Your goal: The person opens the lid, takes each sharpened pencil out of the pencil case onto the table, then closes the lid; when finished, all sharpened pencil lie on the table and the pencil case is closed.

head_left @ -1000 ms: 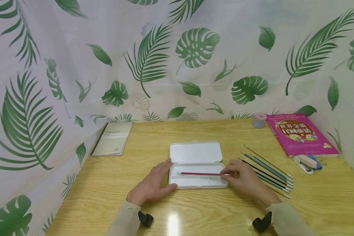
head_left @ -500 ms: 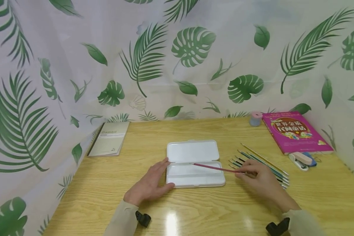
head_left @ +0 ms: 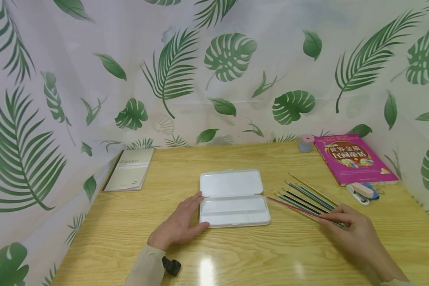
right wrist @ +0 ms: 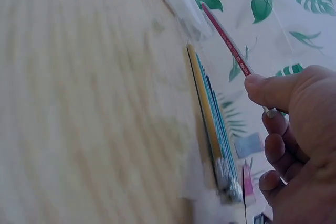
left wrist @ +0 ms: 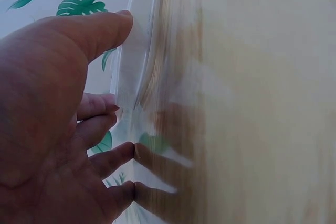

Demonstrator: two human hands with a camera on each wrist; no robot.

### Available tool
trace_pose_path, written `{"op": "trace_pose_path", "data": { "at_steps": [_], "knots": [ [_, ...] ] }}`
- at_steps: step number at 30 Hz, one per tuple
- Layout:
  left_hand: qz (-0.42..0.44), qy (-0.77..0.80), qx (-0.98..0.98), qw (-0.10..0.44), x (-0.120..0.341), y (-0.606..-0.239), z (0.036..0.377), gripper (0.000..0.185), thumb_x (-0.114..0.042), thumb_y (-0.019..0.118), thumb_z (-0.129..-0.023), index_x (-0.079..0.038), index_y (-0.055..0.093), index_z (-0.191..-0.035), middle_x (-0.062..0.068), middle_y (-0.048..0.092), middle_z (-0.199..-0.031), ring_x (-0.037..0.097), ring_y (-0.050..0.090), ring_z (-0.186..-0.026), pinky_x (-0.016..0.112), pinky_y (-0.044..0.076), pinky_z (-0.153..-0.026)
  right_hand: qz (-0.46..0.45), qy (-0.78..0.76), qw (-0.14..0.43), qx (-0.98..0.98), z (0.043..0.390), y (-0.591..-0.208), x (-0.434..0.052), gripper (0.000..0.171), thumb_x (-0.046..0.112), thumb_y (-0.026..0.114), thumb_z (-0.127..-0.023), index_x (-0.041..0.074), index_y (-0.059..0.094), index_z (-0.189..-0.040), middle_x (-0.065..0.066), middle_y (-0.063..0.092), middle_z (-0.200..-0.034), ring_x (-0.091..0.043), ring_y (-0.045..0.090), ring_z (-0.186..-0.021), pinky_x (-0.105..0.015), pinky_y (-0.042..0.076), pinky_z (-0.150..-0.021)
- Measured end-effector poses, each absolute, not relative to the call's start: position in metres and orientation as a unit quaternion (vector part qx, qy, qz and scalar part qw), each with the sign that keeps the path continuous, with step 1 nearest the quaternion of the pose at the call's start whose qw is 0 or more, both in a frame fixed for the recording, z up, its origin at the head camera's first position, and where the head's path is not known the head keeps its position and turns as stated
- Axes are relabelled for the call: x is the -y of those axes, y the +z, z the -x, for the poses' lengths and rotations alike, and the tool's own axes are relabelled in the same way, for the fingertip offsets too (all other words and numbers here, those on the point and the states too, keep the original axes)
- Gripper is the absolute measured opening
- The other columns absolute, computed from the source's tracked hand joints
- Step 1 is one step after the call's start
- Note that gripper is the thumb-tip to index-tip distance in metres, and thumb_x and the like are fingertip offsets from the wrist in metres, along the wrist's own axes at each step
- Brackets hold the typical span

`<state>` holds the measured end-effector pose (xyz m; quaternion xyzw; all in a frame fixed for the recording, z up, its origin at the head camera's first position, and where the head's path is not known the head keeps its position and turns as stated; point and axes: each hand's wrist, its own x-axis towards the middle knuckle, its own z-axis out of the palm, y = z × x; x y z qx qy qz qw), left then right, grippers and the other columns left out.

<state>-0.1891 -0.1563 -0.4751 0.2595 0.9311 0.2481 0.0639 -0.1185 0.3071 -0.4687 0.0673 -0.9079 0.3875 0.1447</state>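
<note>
A white pencil case (head_left: 230, 183) lies on the table with its lid folded back and its tray bare inside. My left hand (head_left: 180, 222) rests at its left end, the thumb at the front corner and the fingertips by the hinge side. In the left wrist view the thumb touches the case wall (left wrist: 139, 40). My right hand (head_left: 354, 230) pinches a red pencil (head_left: 289, 205) near its end, its other end pointing at the case. The red pencil is held above several loose pencils (right wrist: 207, 108), yellow, green and black, lying side by side on the table.
A magenta book (head_left: 354, 159) lies at the back right, with a spool-like pink and blue object (head_left: 306, 143) beside it. In front of the book are a stapler (head_left: 358, 194) and a blue item (head_left: 372, 191). A Gambit notebook (head_left: 130, 170) lies at the back left.
My right hand has carried the red pencil out of the case and to the right, over the loose pencils. My left hand has stayed at the case's left end.
</note>
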Motion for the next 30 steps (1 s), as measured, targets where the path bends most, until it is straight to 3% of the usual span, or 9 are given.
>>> {"op": "trace_pose_path", "data": {
  "at_steps": [12, 21, 30],
  "knots": [
    [-0.262, 0.255, -0.929, 0.063, 0.157, -0.474, 0.189, 0.078, -0.045, 0.063, -0.096, -0.007, 0.029, -0.156, 0.008, 0.02, -0.164, 0.031, 0.024, -0.147, 0.049, 0.028, -0.117, -0.004, 0.378, 0.114, 0.919, 0.094, -0.478, -0.33, 0.012, 0.03, 0.075, -0.09, 0.02, 0.08, -0.096, 0.004, 0.064, -0.089, -0.008, 0.047, -0.072, -0.022, 0.041, -0.054],
    [-0.263, 0.253, -0.929, 0.065, 0.156, -0.474, 0.189, 0.077, -0.045, 0.062, -0.096, -0.007, 0.029, -0.156, 0.009, 0.02, -0.164, 0.031, 0.024, -0.147, 0.05, 0.027, -0.118, -0.03, 0.327, 0.144, 0.934, 0.096, -0.488, -0.332, 0.005, 0.018, 0.081, -0.085, 0.017, 0.08, -0.09, 0.009, 0.061, -0.081, -0.003, 0.047, -0.068, -0.017, 0.041, -0.055],
    [-0.262, 0.252, -0.929, 0.065, 0.156, -0.473, 0.188, 0.078, -0.044, 0.063, -0.096, -0.008, 0.029, -0.156, 0.008, 0.02, -0.164, 0.03, 0.024, -0.147, 0.048, 0.027, -0.118, -0.053, 0.268, 0.16, 0.948, 0.101, -0.491, -0.333, 0.009, 0.008, 0.085, -0.077, 0.013, 0.08, -0.083, 0.011, 0.058, -0.078, 0.002, 0.047, -0.067, -0.019, 0.042, -0.053]
  ]
}}
